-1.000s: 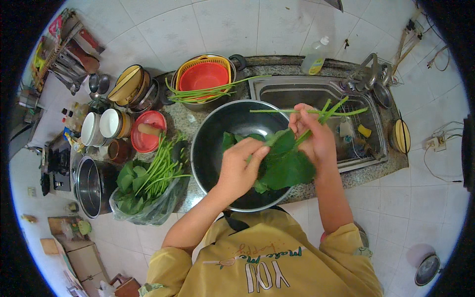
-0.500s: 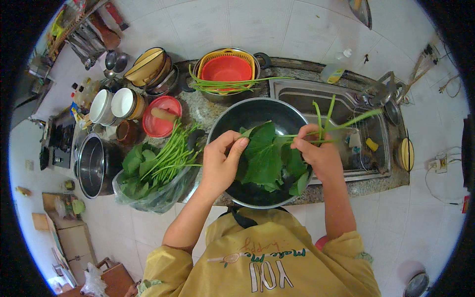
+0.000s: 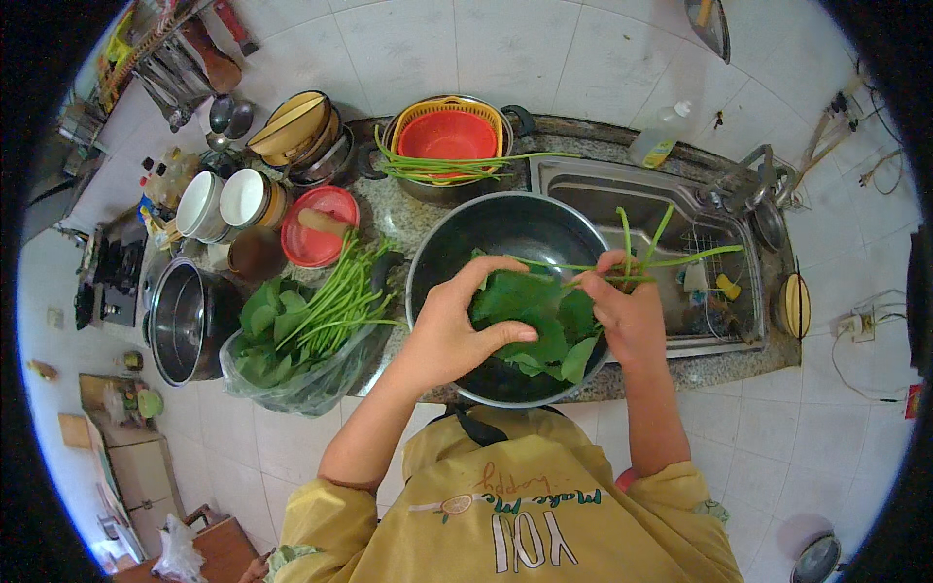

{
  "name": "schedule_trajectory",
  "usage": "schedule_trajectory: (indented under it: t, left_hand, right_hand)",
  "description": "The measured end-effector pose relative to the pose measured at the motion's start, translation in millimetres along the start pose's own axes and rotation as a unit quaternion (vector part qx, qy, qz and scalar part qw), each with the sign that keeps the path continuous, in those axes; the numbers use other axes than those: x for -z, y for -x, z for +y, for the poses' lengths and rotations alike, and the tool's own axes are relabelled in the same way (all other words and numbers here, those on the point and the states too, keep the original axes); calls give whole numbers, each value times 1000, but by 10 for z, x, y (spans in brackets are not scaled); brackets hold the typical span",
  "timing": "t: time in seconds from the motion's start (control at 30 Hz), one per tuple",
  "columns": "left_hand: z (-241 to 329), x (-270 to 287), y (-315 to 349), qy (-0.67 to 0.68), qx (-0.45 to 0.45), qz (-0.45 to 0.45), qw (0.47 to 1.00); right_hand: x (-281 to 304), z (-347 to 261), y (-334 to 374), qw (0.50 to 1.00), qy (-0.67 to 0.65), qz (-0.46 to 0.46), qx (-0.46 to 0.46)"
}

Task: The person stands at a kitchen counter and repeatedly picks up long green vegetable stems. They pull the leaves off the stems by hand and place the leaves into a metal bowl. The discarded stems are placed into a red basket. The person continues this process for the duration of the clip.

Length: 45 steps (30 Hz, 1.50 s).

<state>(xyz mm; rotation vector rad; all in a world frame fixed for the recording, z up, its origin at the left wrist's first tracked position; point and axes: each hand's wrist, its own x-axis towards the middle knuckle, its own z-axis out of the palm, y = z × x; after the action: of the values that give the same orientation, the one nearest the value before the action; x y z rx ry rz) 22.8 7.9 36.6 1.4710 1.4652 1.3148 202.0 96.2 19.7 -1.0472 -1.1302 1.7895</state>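
Note:
Over a wide dark bowl [image 3: 437, 228], my left hand [image 3: 452, 325] cups broad green leaves [image 3: 535, 316]. Its thumb lies across the top of them, the index finger is along their upper edge, and the other fingers are hidden. My right hand [image 3: 627, 311] pinches green stems [image 3: 685, 258] at the bowl's right rim. Their long ends stick out over the sink. To the left of my left hand, a clear plastic bag [image 3: 311, 394] holds more leafy greens [image 3: 282, 325] with long stems.
The metal sink [image 3: 632, 189] is on the right, with a detergent bottle [image 3: 659, 134] behind it. A pot [image 3: 437, 194] with yellow and red baskets bears loose stems at the back. A red basin [image 3: 326, 248], white bowls [image 3: 243, 201] and a steel pot [image 3: 185, 325] stand left.
My left hand has moved right and shifted from pinching a leaf edge to reaching over the leaves, thumb spread from the index finger. The stems in my right hand have tilted slightly downward.

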Motion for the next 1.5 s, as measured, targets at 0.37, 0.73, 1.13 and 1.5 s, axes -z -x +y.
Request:
schedule_trajectory:
  t: [0.37,0.73,1.13,1.5]
  left_hand:
    - [-106,-77,-7,162,112,33,980]
    - [-244,-95,-24,254,298,59,918]
    - [-137,-64,-22,360,225,-12,905]
    - [-171,-96,2,311,199,-4,929]
  right_hand:
    - [-30,116,51,996,66,4,56]
    - [-18,27,55,991,118,27,61]
    - [10,10,30,991,108,36,67]
    - [-39,-14,68,990,113,47,67]
